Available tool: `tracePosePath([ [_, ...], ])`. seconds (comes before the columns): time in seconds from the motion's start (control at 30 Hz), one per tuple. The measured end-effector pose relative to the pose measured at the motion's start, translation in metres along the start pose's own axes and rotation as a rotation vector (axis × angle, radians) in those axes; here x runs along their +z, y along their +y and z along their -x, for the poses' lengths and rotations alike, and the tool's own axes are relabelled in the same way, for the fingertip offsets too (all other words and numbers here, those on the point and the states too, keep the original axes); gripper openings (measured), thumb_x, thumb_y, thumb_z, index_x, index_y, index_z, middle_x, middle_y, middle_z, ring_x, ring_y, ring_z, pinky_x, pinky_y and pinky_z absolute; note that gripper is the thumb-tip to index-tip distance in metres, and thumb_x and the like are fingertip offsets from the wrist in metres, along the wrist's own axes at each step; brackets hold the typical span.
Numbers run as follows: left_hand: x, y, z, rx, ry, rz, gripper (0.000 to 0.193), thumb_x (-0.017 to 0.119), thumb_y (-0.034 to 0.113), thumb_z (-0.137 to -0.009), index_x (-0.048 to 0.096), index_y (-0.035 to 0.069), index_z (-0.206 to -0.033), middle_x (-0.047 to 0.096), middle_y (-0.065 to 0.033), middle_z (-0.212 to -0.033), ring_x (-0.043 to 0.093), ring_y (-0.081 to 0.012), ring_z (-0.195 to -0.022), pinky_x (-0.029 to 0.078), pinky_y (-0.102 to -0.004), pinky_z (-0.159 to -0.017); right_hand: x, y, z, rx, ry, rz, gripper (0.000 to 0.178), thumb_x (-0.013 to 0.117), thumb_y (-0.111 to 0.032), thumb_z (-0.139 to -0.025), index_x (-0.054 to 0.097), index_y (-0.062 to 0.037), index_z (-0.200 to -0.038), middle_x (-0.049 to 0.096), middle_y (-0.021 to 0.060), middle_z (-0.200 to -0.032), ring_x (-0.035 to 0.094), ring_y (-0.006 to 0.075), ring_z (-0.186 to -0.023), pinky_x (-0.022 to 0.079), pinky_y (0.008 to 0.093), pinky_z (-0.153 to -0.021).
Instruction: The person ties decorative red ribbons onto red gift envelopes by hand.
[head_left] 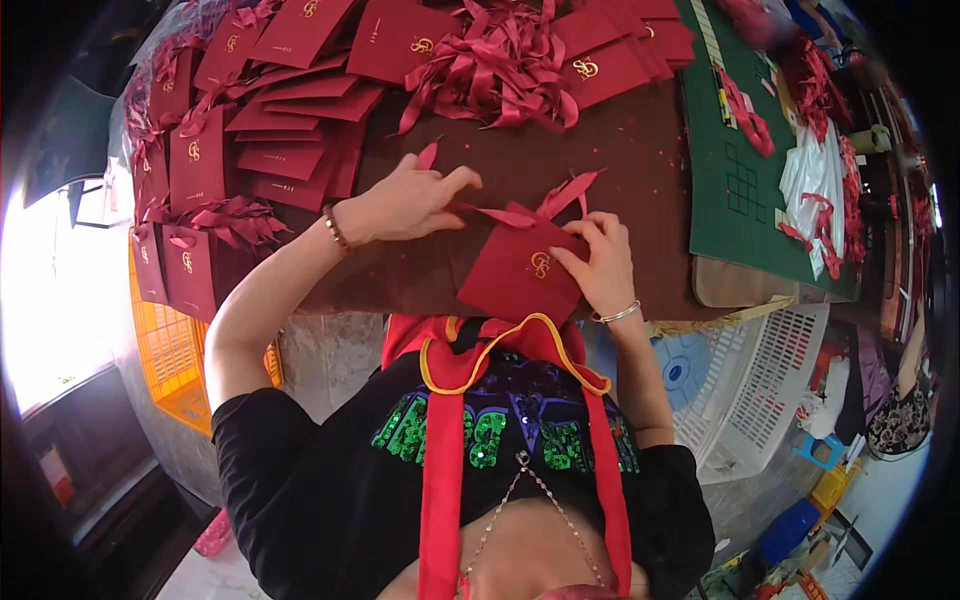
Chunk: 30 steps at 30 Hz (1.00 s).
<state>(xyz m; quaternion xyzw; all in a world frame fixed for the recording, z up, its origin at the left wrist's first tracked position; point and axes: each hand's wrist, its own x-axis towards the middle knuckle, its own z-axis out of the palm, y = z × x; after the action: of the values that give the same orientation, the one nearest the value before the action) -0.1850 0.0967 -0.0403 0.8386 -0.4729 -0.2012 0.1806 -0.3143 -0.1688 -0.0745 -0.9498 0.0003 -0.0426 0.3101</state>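
A dark red paper gift bag (pixel 524 264) with a gold emblem lies at the table's near edge in front of me. A pinkish-red ribbon (pixel 568 196) is looped at its top, with ends sticking up and out to the left. My right hand (pixel 603 262) grips the bag's right side, its thumb on the front face and fingers curled by the upper corner. To the left, my left hand (pixel 422 203) is pinched around a ribbon end that leads toward the bag. Another bit of ribbon (pixel 428 155) pokes up beside its fingers.
Similar red bags (pixel 300 135) are stacked at the left and back. A heap of loose ribbons (pixel 492 70) lies at the far middle. At right is a green cutting mat (pixel 735 225). Orange (pixel 170 340) and white (pixel 765 390) plastic baskets stand below the table.
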Motion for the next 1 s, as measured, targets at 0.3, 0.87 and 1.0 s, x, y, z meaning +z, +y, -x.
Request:
tracePosePath([
  [0.3, -0.033, -0.029, 0.074, -0.1, 0.132, -0.234, 0.012, 0.063, 0.018, -0.08, 0.061, 0.009, -0.089, 0.06, -0.008, -0.076, 0.058, -0.0203, -0.074, 0.037, -0.0325, -0.074, -0.009, 0.011, 0.013, 0.176, -0.087, -0.231, 0.031, 0.072, -0.016, -0.072, 0.061, -0.0029, -0.098, 0.045, 0.0097, -0.106, 0.054, 0.0245, -0.091, 0.046, 0.0327, -0.079],
  [0.87, -0.01, 0.06, -0.021, -0.134, 0.402, 1.38, 0.009, 0.056, 0.009, -0.088, 0.06, 0.004, -0.094, 0.063, -0.0066, -0.08, 0.062, -0.0198, -0.067, 0.05, -0.0322, -0.062, -0.007, -0.013, -0.001, 0.094, -0.147, -0.278, 0.03, 0.072, -0.014, -0.07, 0.06, -0.0018, -0.095, 0.046, 0.0107, -0.101, 0.053, 0.0249, -0.094, 0.045, 0.0328, -0.082],
  [1.0, 0.051, 0.07, -0.051, 0.04, 0.467, 0.518, 0.012, 0.058, 0.007, -0.085, 0.064, -0.001, -0.092, 0.065, -0.0099, -0.077, 0.062, -0.0137, -0.068, 0.048, -0.0277, -0.062, -0.008, -0.013, 0.003, 0.052, -0.166, -0.328, 0.032, 0.072, -0.012, -0.069, 0.059, -0.0017, -0.097, 0.046, 0.0116, -0.107, 0.053, 0.0254, -0.096, 0.046, 0.0325, -0.082],
])
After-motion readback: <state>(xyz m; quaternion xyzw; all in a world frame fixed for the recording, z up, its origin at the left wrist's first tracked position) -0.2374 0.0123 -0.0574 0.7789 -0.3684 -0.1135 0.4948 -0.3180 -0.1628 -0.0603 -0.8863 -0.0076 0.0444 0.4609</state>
